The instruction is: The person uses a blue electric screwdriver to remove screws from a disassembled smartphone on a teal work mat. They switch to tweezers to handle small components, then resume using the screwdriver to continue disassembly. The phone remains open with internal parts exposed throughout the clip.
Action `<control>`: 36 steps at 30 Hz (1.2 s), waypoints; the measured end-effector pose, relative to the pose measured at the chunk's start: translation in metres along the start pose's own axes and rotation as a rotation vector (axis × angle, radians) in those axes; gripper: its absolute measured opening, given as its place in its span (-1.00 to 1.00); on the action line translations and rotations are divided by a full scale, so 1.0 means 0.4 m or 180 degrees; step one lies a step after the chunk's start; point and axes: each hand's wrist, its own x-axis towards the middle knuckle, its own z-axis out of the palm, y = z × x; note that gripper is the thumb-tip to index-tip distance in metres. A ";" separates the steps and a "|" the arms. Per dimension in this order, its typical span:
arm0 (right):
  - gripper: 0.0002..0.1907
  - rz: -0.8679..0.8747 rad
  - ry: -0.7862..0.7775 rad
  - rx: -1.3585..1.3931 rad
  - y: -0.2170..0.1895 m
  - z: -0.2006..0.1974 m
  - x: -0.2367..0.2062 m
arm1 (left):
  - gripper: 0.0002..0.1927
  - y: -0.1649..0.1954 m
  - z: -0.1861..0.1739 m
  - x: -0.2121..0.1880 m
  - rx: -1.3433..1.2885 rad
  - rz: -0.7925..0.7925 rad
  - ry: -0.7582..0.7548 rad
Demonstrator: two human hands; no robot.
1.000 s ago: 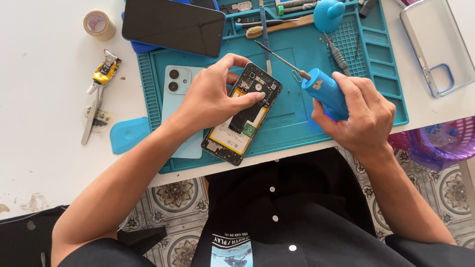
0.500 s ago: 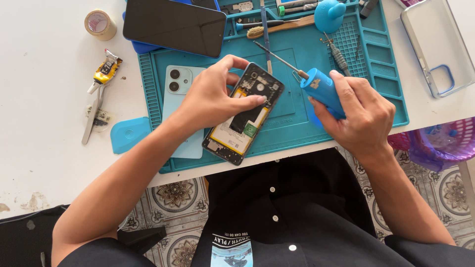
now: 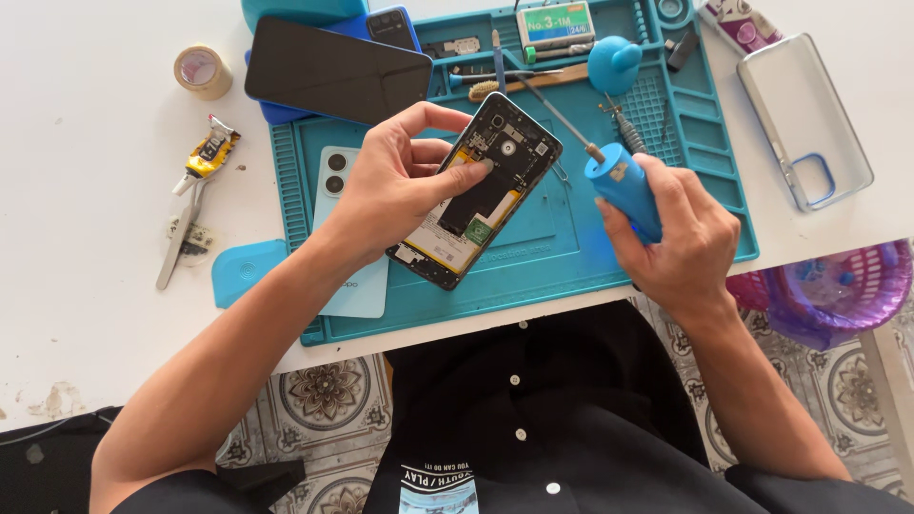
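Two hands work over a teal mat (image 3: 562, 257) on a white table (image 3: 86, 190). The left hand (image 3: 400, 186) holds an open phone (image 3: 481, 190) with its back off. Half a second ago the phone lay lower and nearer the person; now it is lifted and tipped up toward the top of the mat. The thumb has slid onto the phone's inside parts, so the work looks to be on the upper part of the phone. The left fingers (image 3: 433, 119) wrap around the phone's edge and pinch it against the thumb. The right hand (image 3: 681, 233) is closed around a blue screwdriver (image 3: 624, 186). Its thin metal tip points up and left, just beside the phone's top corner, not touching it. A pale blue back cover (image 3: 338, 181) lies flat under the left wrist.
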 end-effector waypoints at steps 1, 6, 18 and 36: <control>-0.57 -0.0016 -0.0002 -0.0006 0.000 -0.002 -0.001 | -0.54 -0.002 0.003 -0.001 -0.0003 0.0050 0.0017; -0.58 -0.0054 -0.0004 0.0012 0.009 -0.007 -0.003 | -0.58 -0.005 0.015 0.000 0.0149 0.0303 0.0030; -0.55 -0.0165 -0.0021 -0.0125 0.028 -0.013 -0.003 | -0.63 0.003 0.029 0.014 0.0312 0.0396 0.0146; -0.54 -0.0260 -0.0148 -0.0268 0.016 -0.027 -0.012 | -0.59 0.082 -0.001 -0.016 0.0947 0.0052 -0.0146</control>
